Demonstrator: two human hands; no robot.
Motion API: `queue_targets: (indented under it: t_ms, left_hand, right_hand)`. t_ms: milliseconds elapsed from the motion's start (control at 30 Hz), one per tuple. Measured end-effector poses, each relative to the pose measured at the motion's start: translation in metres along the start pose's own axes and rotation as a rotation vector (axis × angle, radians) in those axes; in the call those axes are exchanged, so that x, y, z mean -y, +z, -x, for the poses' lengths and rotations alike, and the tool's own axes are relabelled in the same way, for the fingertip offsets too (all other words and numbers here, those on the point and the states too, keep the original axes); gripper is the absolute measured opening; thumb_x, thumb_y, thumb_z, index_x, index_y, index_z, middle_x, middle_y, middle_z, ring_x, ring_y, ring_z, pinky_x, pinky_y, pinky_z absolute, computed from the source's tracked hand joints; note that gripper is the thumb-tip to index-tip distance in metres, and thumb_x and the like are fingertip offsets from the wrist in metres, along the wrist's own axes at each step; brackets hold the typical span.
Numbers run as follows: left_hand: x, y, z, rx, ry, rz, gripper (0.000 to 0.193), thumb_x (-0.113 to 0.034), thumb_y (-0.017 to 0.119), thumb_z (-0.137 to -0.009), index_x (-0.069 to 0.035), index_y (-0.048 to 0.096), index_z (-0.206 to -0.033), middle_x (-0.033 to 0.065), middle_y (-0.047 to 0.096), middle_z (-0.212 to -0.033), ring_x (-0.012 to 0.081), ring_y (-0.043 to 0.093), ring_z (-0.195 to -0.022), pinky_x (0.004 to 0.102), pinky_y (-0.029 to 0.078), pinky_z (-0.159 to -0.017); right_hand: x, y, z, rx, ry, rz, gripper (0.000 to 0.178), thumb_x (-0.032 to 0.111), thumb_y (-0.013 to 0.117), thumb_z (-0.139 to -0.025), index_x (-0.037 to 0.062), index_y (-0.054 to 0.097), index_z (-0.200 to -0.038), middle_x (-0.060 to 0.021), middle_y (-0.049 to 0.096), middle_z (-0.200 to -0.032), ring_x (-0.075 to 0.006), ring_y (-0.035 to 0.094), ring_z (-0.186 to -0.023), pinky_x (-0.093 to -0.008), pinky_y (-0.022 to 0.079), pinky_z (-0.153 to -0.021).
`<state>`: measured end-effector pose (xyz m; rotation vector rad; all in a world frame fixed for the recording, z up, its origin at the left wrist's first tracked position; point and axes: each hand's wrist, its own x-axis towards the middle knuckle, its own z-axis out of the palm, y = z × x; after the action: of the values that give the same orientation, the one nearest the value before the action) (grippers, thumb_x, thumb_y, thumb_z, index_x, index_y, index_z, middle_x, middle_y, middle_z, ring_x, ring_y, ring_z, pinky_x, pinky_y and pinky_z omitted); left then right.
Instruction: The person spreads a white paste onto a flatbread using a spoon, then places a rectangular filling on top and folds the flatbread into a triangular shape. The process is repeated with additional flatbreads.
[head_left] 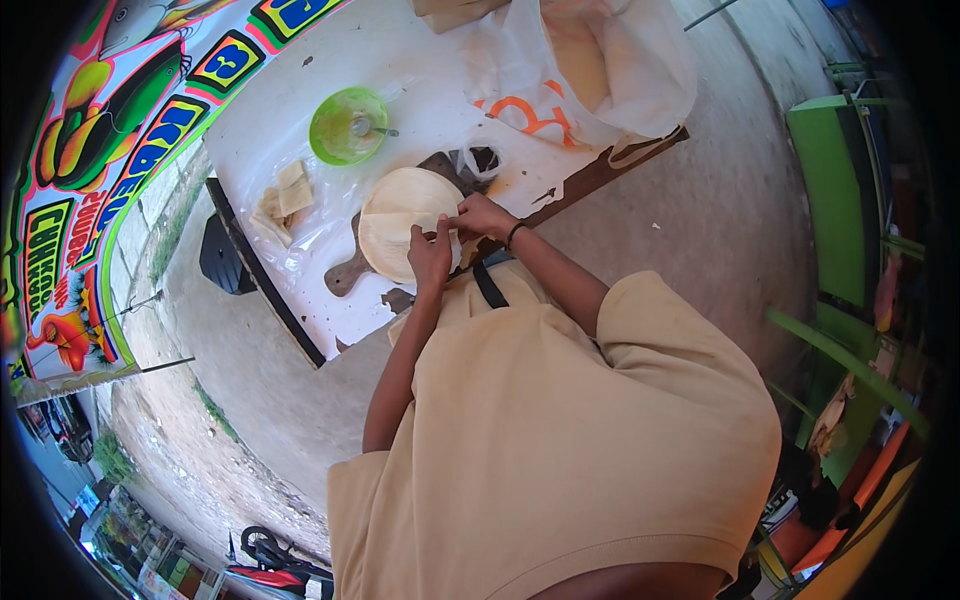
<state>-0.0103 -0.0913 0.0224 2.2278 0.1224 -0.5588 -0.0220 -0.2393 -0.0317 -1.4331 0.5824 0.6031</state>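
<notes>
A round stack of thin, pale wrappers point(395, 215) rests on a dark wooden board point(347, 274) whose handle sticks out to the lower left. At the stack's right edge, my left hand point(431, 254) pinches the rim of the top wrapper with closed fingers. Close beside it, my right hand point(484, 217), with a dark band at the wrist, pinches the same edge. The fingertips of both hands nearly meet, and the exact grip is small in view. Behind the stack stands a green bowl point(335, 150) with a spoon and some pale residue. Folded wrapper pieces point(290, 192) lie left of the board.
Clear plastic covers part of the white tabletop point(420, 80), whose edges are worn. A small bag with dark contents point(480, 160) sits beyond my right hand. A large white plastic bag point(600, 70) stands far right. A printed banner point(130, 150) hangs at left.
</notes>
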Motion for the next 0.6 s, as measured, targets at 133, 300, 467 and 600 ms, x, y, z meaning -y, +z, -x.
queue_targets:
  t_ms: [133, 300, 467, 600]
  left_hand:
    - [0.004, 0.004, -0.001, 0.04, -0.081, 0.028, 0.053, -0.045, 0.059, -0.089, 0.008, 0.059, -0.082, 0.0268, 0.066, -0.08, 0.0414, 0.066, -0.081, 0.0455, 0.05, -0.075]
    - [0.01, 0.004, -0.007, 0.041, -0.053, -0.061, 0.055, -0.044, 0.059, -0.089, 0.01, 0.061, -0.079, 0.0248, 0.065, -0.072, 0.0374, 0.066, -0.07, 0.0432, 0.05, -0.066]
    - [0.028, 0.013, -0.014, 0.082, -0.073, -0.029, 0.053, -0.04, 0.06, -0.089, 0.009, 0.063, -0.068, 0.0231, 0.064, -0.064, 0.0373, 0.067, -0.066, 0.0436, 0.05, -0.064]
    - [0.023, 0.007, -0.008, 0.101, -0.065, 0.018, 0.047, -0.035, 0.062, -0.088, 0.008, 0.064, -0.068, 0.0208, 0.065, -0.063, 0.032, 0.067, -0.063, 0.0416, 0.051, -0.063]
  right_hand:
    - [-0.006, 0.007, -0.004, -0.058, -0.037, -0.023, 0.03, 0.027, 0.075, -0.079, -0.0014, 0.067, -0.073, -0.0085, 0.067, -0.065, -0.014, 0.064, -0.053, -0.0268, 0.053, -0.052]
    - [-0.001, 0.006, 0.001, -0.022, -0.015, -0.07, 0.032, 0.028, 0.076, -0.079, -0.0014, 0.066, -0.072, -0.0073, 0.066, -0.063, -0.0139, 0.064, -0.053, -0.0259, 0.051, -0.051]
    - [-0.012, 0.001, -0.007, 0.015, -0.048, -0.012, 0.035, 0.03, 0.076, -0.078, -0.0021, 0.065, -0.069, -0.0071, 0.064, -0.062, -0.014, 0.063, -0.053, -0.0261, 0.049, -0.049]
    - [-0.012, -0.003, -0.006, 0.0, -0.08, 0.051, 0.036, 0.03, 0.075, -0.08, -0.0027, 0.064, -0.069, -0.0082, 0.064, -0.062, -0.0149, 0.064, -0.055, -0.0271, 0.05, -0.05]
